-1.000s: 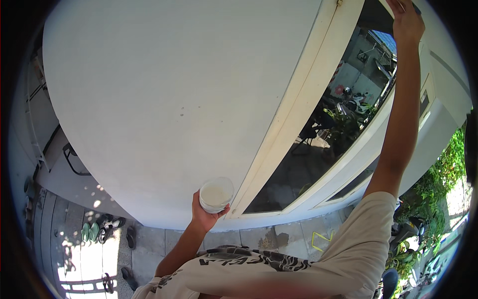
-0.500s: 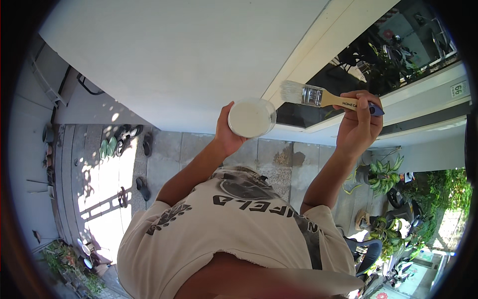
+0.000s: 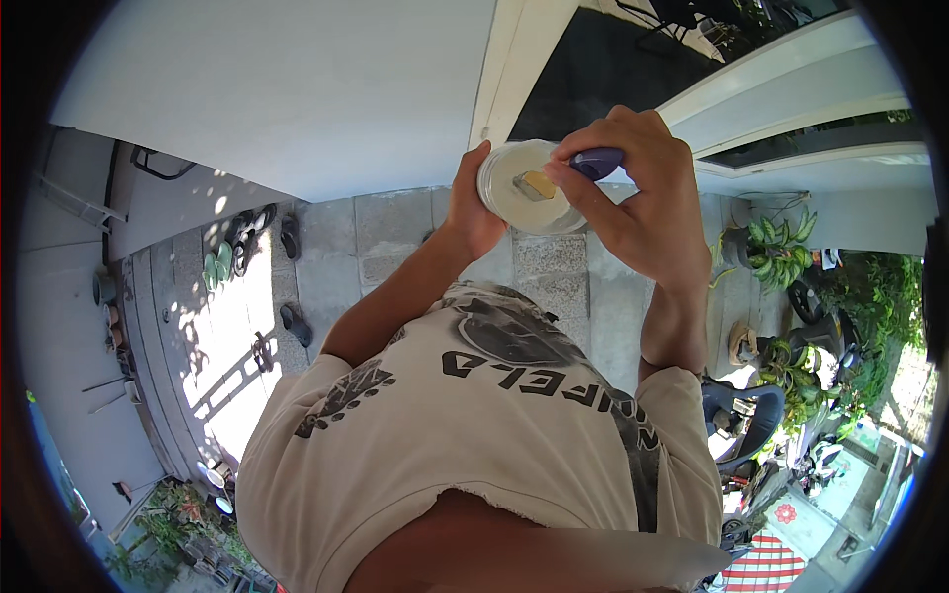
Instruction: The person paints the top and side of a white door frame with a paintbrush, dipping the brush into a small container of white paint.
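A purple-tipped brush (image 3: 599, 163) is held head-down in a clear tub (image 3: 516, 222) by the right hand (image 3: 641, 198), its handle slanting over the right rim, the left edge gripped by the left hand (image 3: 474, 206).

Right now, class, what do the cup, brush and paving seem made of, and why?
Cup: glossy clear plastic or glass; transparent wall. Brush: probably smooth wood where yellowish; the greyish band suggests metal. Paving: matte concrete or stone; grey, jointed slabs.
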Demonstrator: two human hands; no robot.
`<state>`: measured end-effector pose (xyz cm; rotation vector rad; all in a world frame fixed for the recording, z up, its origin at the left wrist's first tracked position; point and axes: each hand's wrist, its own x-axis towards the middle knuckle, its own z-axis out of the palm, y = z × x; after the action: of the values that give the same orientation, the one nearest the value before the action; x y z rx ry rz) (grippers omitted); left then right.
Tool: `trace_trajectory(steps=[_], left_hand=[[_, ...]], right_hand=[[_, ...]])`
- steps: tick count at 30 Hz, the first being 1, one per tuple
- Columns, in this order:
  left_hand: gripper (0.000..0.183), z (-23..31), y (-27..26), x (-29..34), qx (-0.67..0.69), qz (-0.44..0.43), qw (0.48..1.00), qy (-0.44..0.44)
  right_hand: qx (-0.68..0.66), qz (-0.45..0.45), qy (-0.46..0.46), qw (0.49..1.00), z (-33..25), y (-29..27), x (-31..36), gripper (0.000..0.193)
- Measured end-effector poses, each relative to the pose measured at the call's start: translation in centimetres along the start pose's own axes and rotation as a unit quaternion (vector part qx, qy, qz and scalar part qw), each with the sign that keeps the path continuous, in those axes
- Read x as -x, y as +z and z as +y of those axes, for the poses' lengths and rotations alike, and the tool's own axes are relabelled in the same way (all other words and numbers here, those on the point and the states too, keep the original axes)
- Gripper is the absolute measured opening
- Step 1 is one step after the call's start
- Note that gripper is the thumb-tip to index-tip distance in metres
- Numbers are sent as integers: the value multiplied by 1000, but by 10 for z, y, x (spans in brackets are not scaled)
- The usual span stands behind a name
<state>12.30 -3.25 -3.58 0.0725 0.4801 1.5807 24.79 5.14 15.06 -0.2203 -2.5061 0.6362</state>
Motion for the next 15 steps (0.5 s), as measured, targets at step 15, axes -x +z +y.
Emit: trace_trajectory(steps=[15], left_hand=[[54,-78,55,31,-54,-46,997,-40]], right_hand=[[65,24,38,997,-31,-42,97,12]])
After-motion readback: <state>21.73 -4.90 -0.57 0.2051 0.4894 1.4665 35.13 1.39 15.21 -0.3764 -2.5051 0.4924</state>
